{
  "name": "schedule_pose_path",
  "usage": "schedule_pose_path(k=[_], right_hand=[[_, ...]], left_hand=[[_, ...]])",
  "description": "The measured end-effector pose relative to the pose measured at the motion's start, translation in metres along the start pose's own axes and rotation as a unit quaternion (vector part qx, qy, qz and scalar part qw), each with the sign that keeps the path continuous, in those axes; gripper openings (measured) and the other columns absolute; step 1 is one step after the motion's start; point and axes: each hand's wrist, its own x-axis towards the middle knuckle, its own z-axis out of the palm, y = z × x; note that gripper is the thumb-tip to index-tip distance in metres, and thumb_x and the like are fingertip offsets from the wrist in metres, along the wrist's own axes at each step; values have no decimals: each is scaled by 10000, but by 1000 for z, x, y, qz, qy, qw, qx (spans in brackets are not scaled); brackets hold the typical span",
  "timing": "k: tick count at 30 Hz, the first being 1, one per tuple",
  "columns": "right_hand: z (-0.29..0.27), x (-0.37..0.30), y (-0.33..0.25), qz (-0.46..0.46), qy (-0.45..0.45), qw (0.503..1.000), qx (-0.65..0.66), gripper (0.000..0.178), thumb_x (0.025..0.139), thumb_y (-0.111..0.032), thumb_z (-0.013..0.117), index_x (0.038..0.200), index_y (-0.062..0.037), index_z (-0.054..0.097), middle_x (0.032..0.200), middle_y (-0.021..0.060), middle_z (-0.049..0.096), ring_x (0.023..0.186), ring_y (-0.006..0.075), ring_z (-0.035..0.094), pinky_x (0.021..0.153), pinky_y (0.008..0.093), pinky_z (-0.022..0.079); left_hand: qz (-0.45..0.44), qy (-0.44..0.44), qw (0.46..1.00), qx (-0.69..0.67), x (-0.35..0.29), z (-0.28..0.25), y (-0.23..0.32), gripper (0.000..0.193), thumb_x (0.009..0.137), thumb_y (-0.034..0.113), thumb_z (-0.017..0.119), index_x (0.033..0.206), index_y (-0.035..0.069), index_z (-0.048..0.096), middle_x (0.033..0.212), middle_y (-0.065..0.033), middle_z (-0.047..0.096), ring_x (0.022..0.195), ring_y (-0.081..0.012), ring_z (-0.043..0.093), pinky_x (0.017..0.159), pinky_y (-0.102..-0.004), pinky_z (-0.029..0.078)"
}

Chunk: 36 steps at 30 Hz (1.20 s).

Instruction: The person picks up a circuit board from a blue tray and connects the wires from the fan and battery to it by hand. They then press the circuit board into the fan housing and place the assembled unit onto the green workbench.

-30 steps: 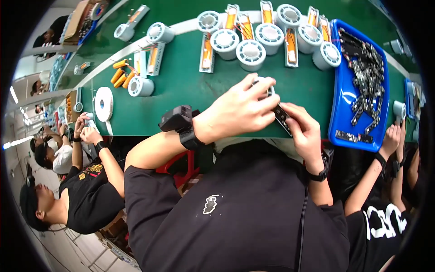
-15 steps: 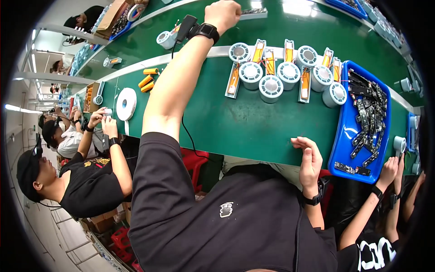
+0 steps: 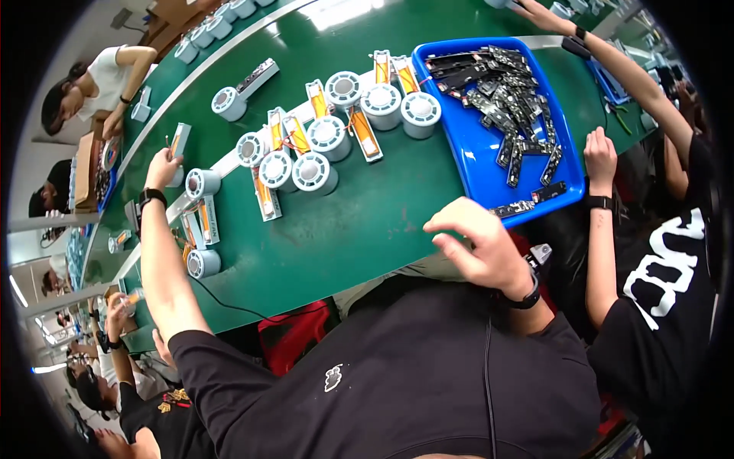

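Out at the left, my left hand (image 3: 162, 168) is closed around a pale blue handheld-fan housing (image 3: 180, 141). Its handle points up and away, and its round head is partly behind the hand. My right hand (image 3: 475, 243) hovers over the near table edge beside the blue tray, thumb and fingers apart, holding nothing. Between my hands lie several fan housings (image 3: 312, 173) with round vented heads and orange batteries in open handles. More fan housings (image 3: 202, 183) lie by my left forearm. Another fan housing (image 3: 228, 105), with a dark circuit board in its handle, rests beyond the pale strip.
A blue tray (image 3: 475, 164) piled with black circuit boards (image 3: 505, 99) stands right of centre. A black cable (image 3: 237, 308) runs along the near edge of the green table (image 3: 367, 237). Co-workers sit left and right; one's arm (image 3: 600, 172) is beside the tray.
The view has turned toward the right. My left hand has left the board-filled housing on the far side and now holds another housing at the left. My right hand's fingers have spread.
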Motion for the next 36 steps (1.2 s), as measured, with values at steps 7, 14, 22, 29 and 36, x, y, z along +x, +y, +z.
schedule_pose_path(k=[7,14,22,29,36], right_hand=[[-54,-11,44,230,197,881,-363,214,897,-131,717,1061,3,694,918,151,685,913,324,667,830,402,530],[-52,-14,59,279,186,832,-441,334,902,-273,721,1068,15,692,908,163,709,894,355,688,817,438,538],[-77,-32,18,225,396,822,-342,179,913,-66,624,1038,37,700,820,161,693,698,272,669,653,298,517],[13,-5,-13,-68,-22,993,-95,296,779,132,666,1050,19,696,925,138,680,803,254,680,692,327,556],[47,5,4,-76,-86,993,29,310,790,84,734,1087,12,679,1041,161,685,836,303,697,714,363,588]], left_hand=[[326,19,926,-188,-184,-88,292,267,840,30,685,1104,11,650,1036,-87,656,1007,-237,604,934,-380,467],[581,12,808,95,-279,37,414,277,774,54,702,1047,86,669,1227,-56,648,1296,-291,534,1189,-526,364],[484,78,859,-145,-303,20,399,284,727,76,762,1004,75,699,1216,-66,663,1297,-299,544,1145,-491,419],[374,73,882,-277,-350,36,387,407,648,10,846,1020,63,690,972,-96,682,876,-325,666,858,-445,579],[340,58,891,-296,-347,68,372,327,641,-69,808,885,36,617,863,-90,643,752,-281,639,718,-375,560]])
